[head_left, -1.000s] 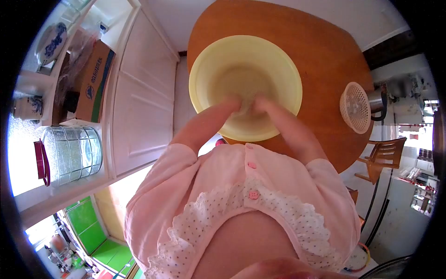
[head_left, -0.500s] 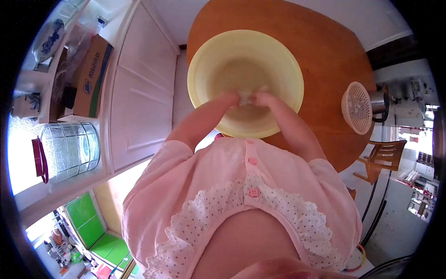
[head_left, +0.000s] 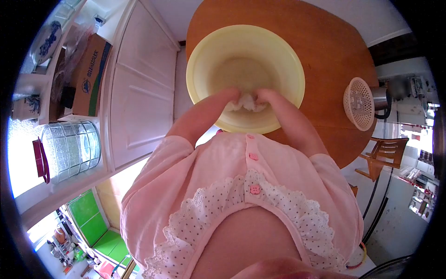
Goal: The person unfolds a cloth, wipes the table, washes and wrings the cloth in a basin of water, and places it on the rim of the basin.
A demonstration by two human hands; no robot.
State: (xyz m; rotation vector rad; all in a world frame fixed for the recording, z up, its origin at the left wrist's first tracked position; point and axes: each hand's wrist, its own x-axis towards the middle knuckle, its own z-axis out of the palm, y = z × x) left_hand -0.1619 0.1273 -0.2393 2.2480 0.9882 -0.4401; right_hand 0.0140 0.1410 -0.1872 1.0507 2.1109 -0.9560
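White, crumpled, soft mass [head_left: 249, 102] in the lower part of a large, round, pale yellow basin [head_left: 289, 65], between the person's two hands. The mass lies nearer the basin's near wall than its far wall. The left hand [head_left: 232, 94] meets its left side and the right hand [head_left: 265, 95] its right side; the fingers of both hands are curled in and closed on the mass, though single fingertips are too small and blurred to tell apart. Both bare forearms pass over the near rim. The bottom of the basin appears darker and murkier than its walls.

The basin stands on a brown wooden surface [head_left: 332, 58] with rounded corners. Well apart, at the right edge of this surface, is a pale pink, perforated, bowl-shaped basket [head_left: 359, 103], and just beyond it a silver-coloured metal vessel [head_left: 381, 97] with a dark handle. A brown wooden chair [head_left: 390, 152] with a slatted back lies farther right.

Left of the surface: a white panelled cabinet door [head_left: 139, 93]; beyond it, a brown cardboard box [head_left: 90, 72] with a green stripe and a clear glass jar [head_left: 72, 151] with a grid pattern and red handle. Foreground: a pink buttoned top [head_left: 227, 153] with a dotted white ruffle.
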